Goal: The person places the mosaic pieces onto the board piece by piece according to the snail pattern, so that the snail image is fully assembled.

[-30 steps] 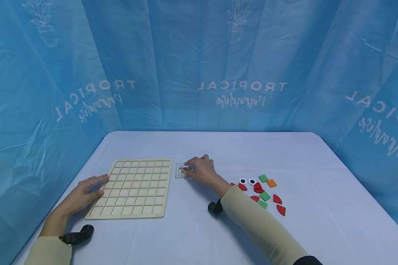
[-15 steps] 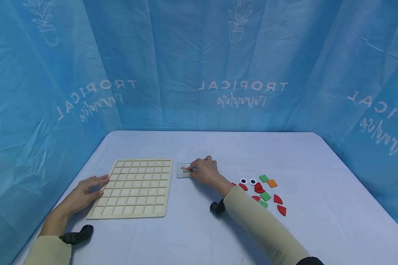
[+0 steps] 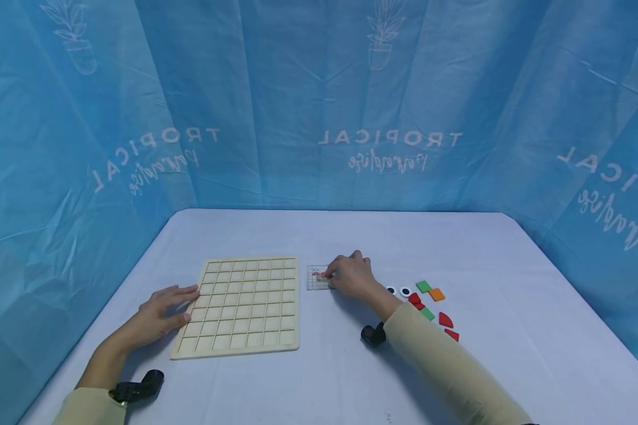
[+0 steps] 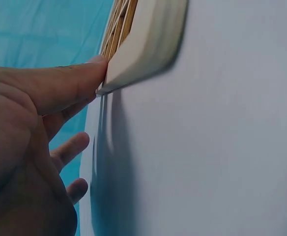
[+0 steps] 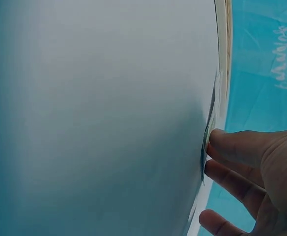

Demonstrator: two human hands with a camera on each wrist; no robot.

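A pale wooden board (image 3: 235,349) with a grid of square recesses lies left of the table's middle. My left hand (image 3: 156,316) touches its left edge with extended fingers; in the left wrist view, the thumb (image 4: 77,83) meets the board's corner (image 4: 146,46). Just right of the board is a small card (image 3: 312,284) with a printed grid and a red and green picture. My right hand (image 3: 353,276) rests its fingertips on this card, covering its right part. In the right wrist view, the card (image 5: 210,118) appears nearly edge-on beneath the thumb (image 5: 237,142).
Right of the right hand lie loose pieces: red quarter-circles (image 3: 445,320), green squares (image 3: 423,286), an orange square (image 3: 436,294) and white discs with black centres (image 3: 405,292). The right forearm hides some of them. A blue printed curtain (image 3: 319,100) surrounds the white table (image 3: 319,389).
The board has slid to the right with my left hand against its edge. My right hand has drawn the card rightward too, and its forearm now covers more of the loose pieces.
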